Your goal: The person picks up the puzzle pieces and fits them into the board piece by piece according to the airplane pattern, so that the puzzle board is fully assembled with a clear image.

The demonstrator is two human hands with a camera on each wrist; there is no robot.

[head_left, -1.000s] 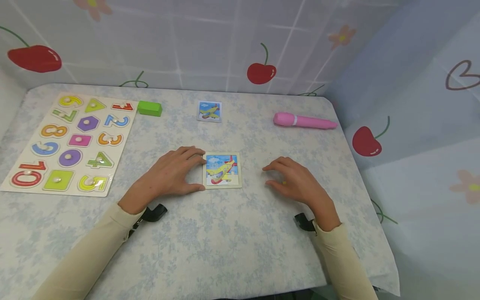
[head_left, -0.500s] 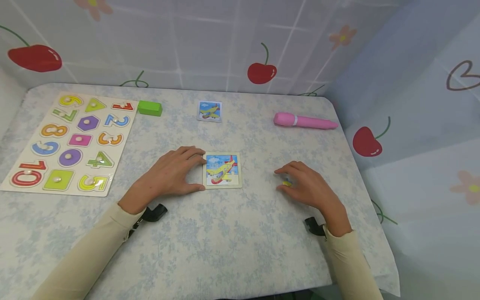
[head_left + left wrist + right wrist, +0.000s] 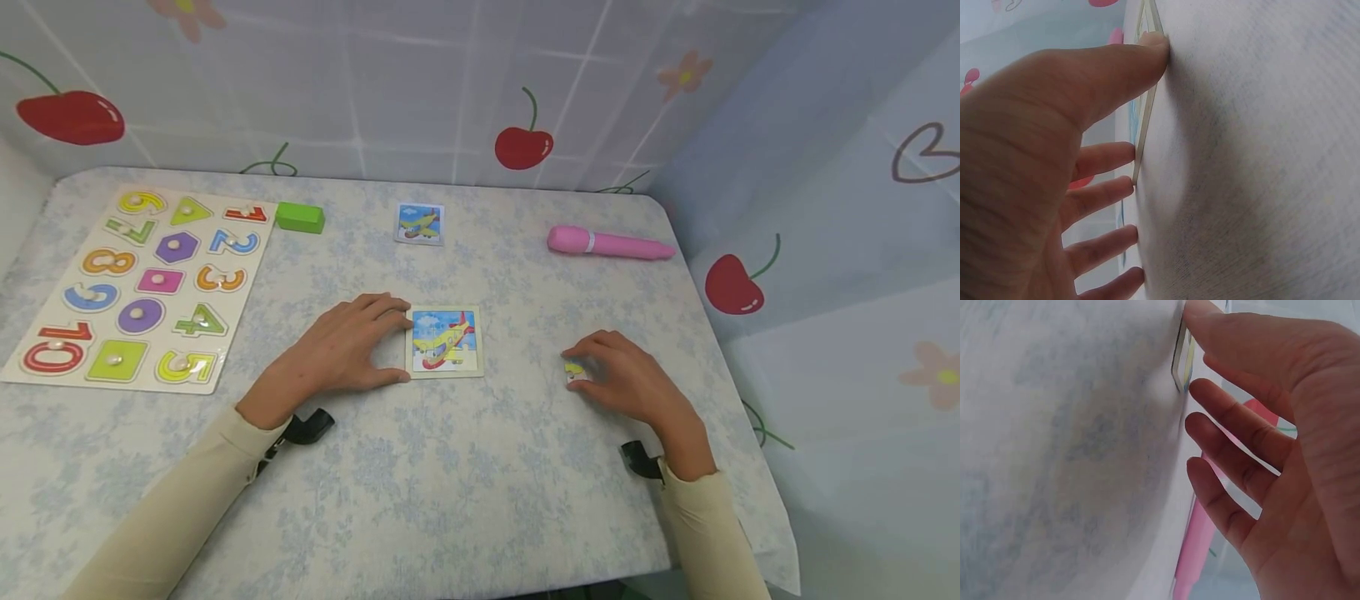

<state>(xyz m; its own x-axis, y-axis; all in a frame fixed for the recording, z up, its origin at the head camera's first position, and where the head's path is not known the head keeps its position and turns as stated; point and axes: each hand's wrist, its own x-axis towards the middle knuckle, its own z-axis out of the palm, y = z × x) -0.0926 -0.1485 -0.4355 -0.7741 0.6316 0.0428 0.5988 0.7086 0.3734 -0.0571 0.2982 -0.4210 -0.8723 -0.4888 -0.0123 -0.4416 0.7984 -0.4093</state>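
Observation:
In the head view, a small square jigsaw puzzle (image 3: 444,343) with a yellow airplane picture lies flat in its pale frame. My left hand (image 3: 337,346) rests at the frame's left side, thumb and fingertips touching its edge, the fingers spread. In the left wrist view, the thumb meets the rim of the puzzle frame (image 3: 1145,119). To the right, my right hand (image 3: 626,375) holds a small yellow and white puzzle piece (image 3: 575,372) between thumb and index finger, at table level. The right wrist view shows the piece's edge (image 3: 1179,357) by the thumb, other fingers loosely bent.
A board of number and shape pieces (image 3: 172,287) lies on the left, with a green block (image 3: 300,217) touching its far corner. Farther back are a small airplane picture card (image 3: 419,223) and a pink pen-shaped thing (image 3: 609,242). Patterned curtains (image 3: 420,92) bound the cloth-covered table.
My right hand has shifted right and toward me, and more of the puzzle piece shows between its thumb and index finger. My left hand and the framed puzzle have stayed put.

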